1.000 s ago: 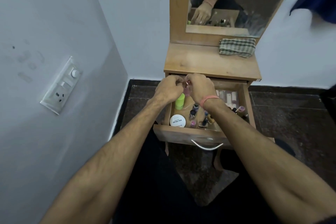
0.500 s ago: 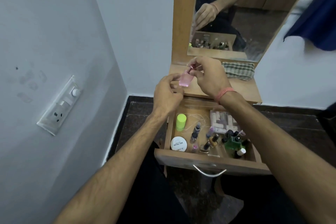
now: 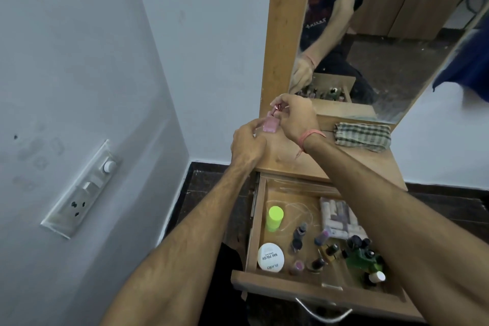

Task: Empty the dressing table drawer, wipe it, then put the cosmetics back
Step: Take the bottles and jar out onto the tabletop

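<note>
A small pink bottle (image 3: 350, 124) is held over the left end of the wooden dressing table top (image 3: 370, 164). My left hand (image 3: 247, 144) pinches its body from the left. My right hand (image 3: 297, 116) grips its shiny cap from above. Below, the open drawer (image 3: 254, 230) holds a neon green tube (image 3: 274, 218), a round white nail polish remover tub (image 3: 270, 257), several small nail polish bottles (image 3: 298, 235), a green bottle (image 3: 361, 259) and a pack of pale tubes (image 3: 337, 216). My right forearm covers the drawer's right part.
A folded checked cloth (image 3: 362, 136) lies on the table top at the right, under the mirror (image 3: 370, 34). A wall with a switch and socket plate (image 3: 82, 193) stands close on the left. The drawer's metal handle (image 3: 322, 311) juts toward me over dark floor.
Both hands rose out of the drawer with the pink bottle, up to the table top's left end. The view tilted, so the drawer sits lower in frame.
</note>
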A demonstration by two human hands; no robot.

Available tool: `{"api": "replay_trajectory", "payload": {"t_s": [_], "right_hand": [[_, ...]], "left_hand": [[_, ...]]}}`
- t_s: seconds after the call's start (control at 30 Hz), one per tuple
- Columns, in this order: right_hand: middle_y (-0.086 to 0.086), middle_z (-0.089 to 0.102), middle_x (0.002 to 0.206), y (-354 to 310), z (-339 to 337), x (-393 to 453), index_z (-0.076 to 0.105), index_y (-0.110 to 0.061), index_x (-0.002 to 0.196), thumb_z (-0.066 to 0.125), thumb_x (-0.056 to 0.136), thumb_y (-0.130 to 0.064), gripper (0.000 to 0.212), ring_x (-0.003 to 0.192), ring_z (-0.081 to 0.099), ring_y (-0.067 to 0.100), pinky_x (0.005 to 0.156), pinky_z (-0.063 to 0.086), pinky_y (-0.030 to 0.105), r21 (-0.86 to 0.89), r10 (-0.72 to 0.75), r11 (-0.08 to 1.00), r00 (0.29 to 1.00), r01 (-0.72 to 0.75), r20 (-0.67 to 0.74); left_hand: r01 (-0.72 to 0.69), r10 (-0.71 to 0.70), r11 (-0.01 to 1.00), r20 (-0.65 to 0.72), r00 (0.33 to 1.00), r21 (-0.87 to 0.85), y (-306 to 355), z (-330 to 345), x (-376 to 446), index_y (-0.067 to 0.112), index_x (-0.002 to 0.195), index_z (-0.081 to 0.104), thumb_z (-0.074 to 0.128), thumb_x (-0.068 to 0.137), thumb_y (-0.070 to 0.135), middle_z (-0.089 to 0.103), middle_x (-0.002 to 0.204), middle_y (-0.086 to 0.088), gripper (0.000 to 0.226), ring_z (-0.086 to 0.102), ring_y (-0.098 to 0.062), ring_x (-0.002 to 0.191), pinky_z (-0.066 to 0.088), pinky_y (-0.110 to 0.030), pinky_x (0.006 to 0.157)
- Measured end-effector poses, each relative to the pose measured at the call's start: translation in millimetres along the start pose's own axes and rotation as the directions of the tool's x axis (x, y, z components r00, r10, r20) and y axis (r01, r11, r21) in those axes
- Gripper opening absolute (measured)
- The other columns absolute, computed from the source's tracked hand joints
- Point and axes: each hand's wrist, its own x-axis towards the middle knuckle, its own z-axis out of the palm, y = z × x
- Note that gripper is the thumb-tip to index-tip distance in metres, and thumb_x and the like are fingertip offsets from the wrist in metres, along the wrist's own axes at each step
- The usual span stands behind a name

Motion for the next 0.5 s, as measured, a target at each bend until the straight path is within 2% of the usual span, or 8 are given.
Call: {"api": "replay_trajectory", "payload": {"t_s": [0.07, 0.3, 0.5], "right_hand": [[-0.004, 0.079, 0.099, 2.2, 2.0, 6.9, 0.079, -0.017, 0.107, 0.068, 0.094, 0.006, 0.029, 0.095, 0.073, 0.013, 0.096, 0.059, 0.031, -0.014, 0.007, 1.000, 1.000, -0.007, 0.018], [-0.002, 0.078, 0.107, 4.8, 5.5, 17.7, 0.079, -0.016, 0.119, 0.069, 0.096, 0.005, 0.033, 0.102, 0.072, 0.014, 0.101, 0.058, 0.027, 0.008, 0.038, 0.999, 0.999, -0.039, 0.022], [-0.005, 0.072, 0.106, 2.5, 7.0, 16.7, 0.074, -0.018, 0.126, 0.065, 0.093, 0.012, 0.046, 0.103, 0.068, 0.011, 0.090, 0.050, 0.013, 0.043, 0.058, 0.997, 0.998, -0.058, 0.019]], "left_hand": [[-0.006, 0.006, 1.000, 0.007, 1.000, 0.018, -0.7, 2.4, 4.7, 0.028, 0.148, 0.069, 0.058, 0.103, 0.006, 0.068, 0.151, 0.000, 0.051, 0.059, -0.022, 0.141, 0.051, -0.050, 0.120], [-0.006, 0.006, 1.000, -0.004, 1.000, 0.010, 3.0, 4.2, 9.4, 0.022, 0.152, 0.066, 0.056, 0.107, 0.001, 0.065, 0.156, -0.001, 0.051, 0.058, -0.023, 0.144, 0.050, -0.052, 0.121], [0.001, -0.001, 1.000, 0.007, 1.000, -0.001, 3.1, 3.2, 9.6, 0.020, 0.154, 0.064, 0.059, 0.113, 0.014, 0.064, 0.157, -0.003, 0.043, 0.059, -0.026, 0.144, 0.051, -0.053, 0.119]]}}
